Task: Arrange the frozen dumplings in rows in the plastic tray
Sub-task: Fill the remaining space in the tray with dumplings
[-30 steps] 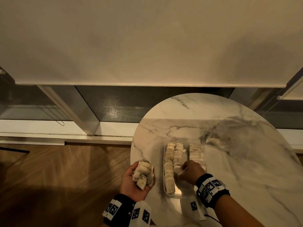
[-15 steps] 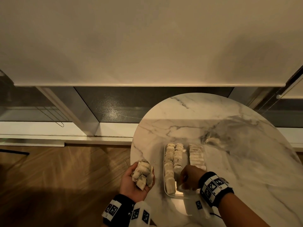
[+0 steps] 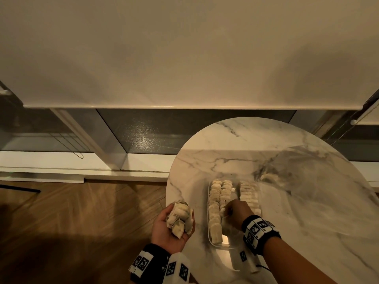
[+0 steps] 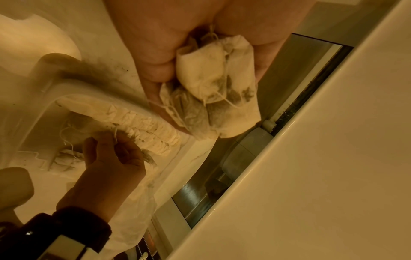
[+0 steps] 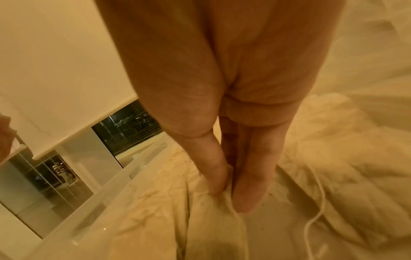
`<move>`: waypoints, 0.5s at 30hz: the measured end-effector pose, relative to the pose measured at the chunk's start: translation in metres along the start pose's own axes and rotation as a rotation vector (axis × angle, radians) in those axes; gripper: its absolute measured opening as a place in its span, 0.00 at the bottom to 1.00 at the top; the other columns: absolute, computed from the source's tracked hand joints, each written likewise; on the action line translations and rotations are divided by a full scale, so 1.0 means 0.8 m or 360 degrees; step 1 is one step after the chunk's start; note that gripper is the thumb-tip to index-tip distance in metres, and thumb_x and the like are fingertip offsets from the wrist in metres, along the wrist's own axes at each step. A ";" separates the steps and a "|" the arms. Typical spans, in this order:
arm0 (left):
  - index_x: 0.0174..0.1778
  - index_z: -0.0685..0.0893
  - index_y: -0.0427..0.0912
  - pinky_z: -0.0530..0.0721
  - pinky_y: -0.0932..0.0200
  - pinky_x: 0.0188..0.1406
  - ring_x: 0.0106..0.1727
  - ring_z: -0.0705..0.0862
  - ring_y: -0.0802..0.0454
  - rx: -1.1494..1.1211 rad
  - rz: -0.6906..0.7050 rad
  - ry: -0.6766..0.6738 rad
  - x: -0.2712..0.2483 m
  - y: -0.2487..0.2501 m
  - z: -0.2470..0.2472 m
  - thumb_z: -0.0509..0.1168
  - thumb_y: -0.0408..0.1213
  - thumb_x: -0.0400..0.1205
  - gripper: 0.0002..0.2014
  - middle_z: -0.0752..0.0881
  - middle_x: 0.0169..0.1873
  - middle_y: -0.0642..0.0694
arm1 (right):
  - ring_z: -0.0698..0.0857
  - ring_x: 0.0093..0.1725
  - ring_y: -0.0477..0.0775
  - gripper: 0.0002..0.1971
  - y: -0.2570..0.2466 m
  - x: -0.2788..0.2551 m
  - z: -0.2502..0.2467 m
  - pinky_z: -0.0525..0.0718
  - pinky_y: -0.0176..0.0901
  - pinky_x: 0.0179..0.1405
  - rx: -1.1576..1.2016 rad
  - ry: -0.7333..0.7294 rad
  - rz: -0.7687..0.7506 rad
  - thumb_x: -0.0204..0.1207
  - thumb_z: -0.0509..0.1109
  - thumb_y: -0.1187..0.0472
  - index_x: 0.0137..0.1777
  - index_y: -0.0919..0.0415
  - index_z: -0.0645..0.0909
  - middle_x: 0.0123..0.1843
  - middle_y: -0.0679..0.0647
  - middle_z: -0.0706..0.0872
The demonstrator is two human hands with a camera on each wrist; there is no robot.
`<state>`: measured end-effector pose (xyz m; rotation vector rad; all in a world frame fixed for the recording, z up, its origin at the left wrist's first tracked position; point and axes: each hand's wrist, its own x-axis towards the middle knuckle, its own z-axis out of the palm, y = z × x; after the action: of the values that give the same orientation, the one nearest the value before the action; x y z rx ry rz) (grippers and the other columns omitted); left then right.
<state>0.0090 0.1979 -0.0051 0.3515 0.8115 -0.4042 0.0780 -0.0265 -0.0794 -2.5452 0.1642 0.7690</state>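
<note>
The dumplings look like pale paper pouches with strings. A clear plastic tray (image 3: 214, 243) on the marble table holds three rows of them (image 3: 225, 193). My right hand (image 3: 235, 212) reaches into the middle row near its front end, where thumb and forefinger (image 5: 249, 193) pinch one pouch (image 5: 211, 211). My left hand (image 3: 174, 224) hovers palm up at the table's left edge, its fingers curled round a bunch of loose pouches (image 3: 180, 217). The left wrist view shows that bunch (image 4: 218, 84) above the tray's rows (image 4: 138, 119) and the right hand (image 4: 111, 154).
The round marble table (image 3: 287, 160) stands by a window with a lowered roller blind (image 3: 184, 58). Wooden floor (image 3: 71, 222) lies to the left, past the table's edge. A crumpled clear bag (image 3: 297, 171) lies on the table right of the tray.
My right hand dipped toward the tray's near end and came back a little along the middle row. The left hand and its bunch stayed in place.
</note>
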 end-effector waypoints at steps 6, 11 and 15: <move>0.39 0.90 0.37 0.89 0.48 0.38 0.41 0.88 0.41 -0.0014 -0.0025 -0.0033 0.003 -0.001 -0.001 0.65 0.46 0.75 0.15 0.88 0.37 0.40 | 0.87 0.49 0.51 0.07 0.004 0.000 0.000 0.88 0.38 0.49 0.0092 0.0010 0.0008 0.74 0.74 0.65 0.45 0.50 0.86 0.50 0.53 0.88; 0.36 0.91 0.35 0.89 0.48 0.36 0.38 0.89 0.41 0.0007 -0.0016 -0.0034 0.000 -0.004 0.005 0.65 0.46 0.74 0.17 0.89 0.36 0.39 | 0.83 0.45 0.46 0.09 0.015 -0.001 -0.004 0.75 0.27 0.34 0.0163 0.0064 -0.0017 0.73 0.77 0.65 0.50 0.52 0.86 0.47 0.49 0.87; 0.37 0.91 0.36 0.90 0.48 0.36 0.36 0.90 0.41 -0.0003 -0.0030 -0.0037 0.000 -0.006 0.009 0.62 0.47 0.79 0.19 0.89 0.34 0.39 | 0.84 0.45 0.49 0.09 0.021 -0.009 -0.012 0.80 0.38 0.45 0.0264 0.0267 0.0011 0.78 0.70 0.64 0.53 0.49 0.85 0.47 0.49 0.88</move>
<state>0.0114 0.1903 -0.0010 0.3370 0.7929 -0.4247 0.0730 -0.0462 -0.0751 -2.4496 0.2799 0.5207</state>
